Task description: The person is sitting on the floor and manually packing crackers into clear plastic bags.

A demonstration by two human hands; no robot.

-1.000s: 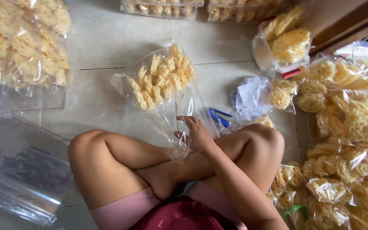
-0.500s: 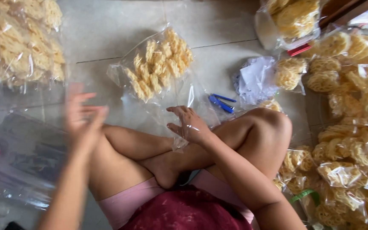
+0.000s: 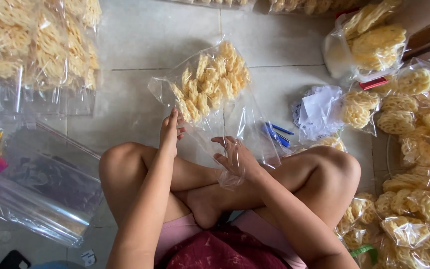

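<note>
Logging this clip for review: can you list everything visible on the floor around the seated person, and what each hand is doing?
Clear bag of crackers: one, yellow contents, on the tiled floor ahead, both hands on it.
Packed cracker bags: many, yellow, heaped along the right.
Cracker bags on the left: several, yellow, top left.
Empty clear bags: a stack, transparent, left.
Blue clip-like item: blue, beside the right knee, kind unclear.
White paper: crumpled, right of centre.
Left hand: touching the bag's left edge.
Right hand: gripping the bag's open end.
</note>
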